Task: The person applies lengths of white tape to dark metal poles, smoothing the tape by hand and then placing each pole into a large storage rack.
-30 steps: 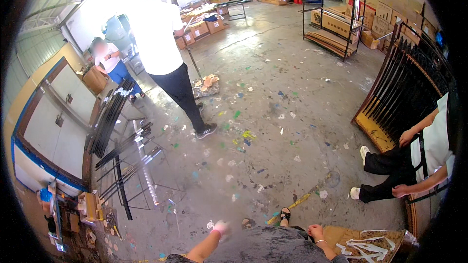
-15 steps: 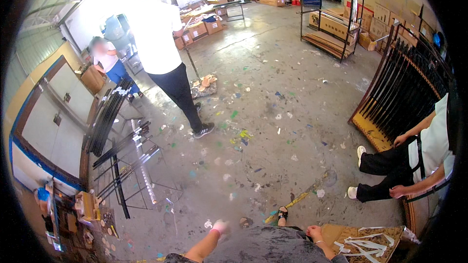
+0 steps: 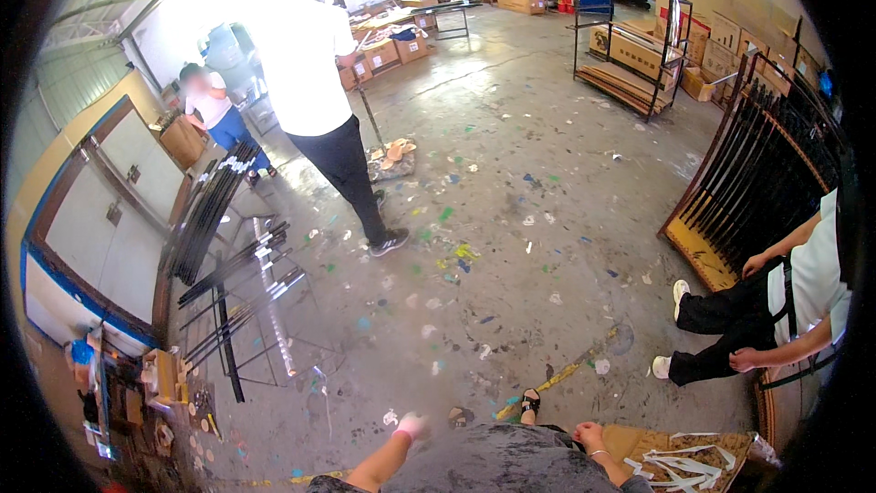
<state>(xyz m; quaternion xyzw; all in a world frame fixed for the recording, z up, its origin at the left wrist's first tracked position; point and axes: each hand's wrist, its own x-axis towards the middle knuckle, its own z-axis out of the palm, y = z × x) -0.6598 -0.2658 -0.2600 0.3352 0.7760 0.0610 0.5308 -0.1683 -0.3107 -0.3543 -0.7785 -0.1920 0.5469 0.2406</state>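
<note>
My left hand (image 3: 415, 425) hangs near the lower edge, left of my dark grey clothing. It looks pale and smeared, perhaps in a light glove, so its fingers cannot be made out. On the other side of my body, my right hand (image 3: 587, 435) has loosely curled fingers and a thin band at the wrist; no object shows in it. Closest to that hand is a flat brown cardboard piece (image 3: 624, 443), with white strips (image 3: 689, 466) lying tangled over it. My sandalled foot (image 3: 530, 405) stands on the floor just ahead.
A person in white (image 3: 339, 151) stands ahead, another (image 3: 217, 110) farther left. At the right, a person (image 3: 730, 329) stands beside a rack of black bars (image 3: 757, 164). Black tubes (image 3: 217, 210) lie on stands at left. An open metal frame (image 3: 630, 64) holds cartons farther back.
The view has shifted slightly, so the room sits a little farther right and lower. My hands stay in nearly the same place, and nothing has been picked up.
</note>
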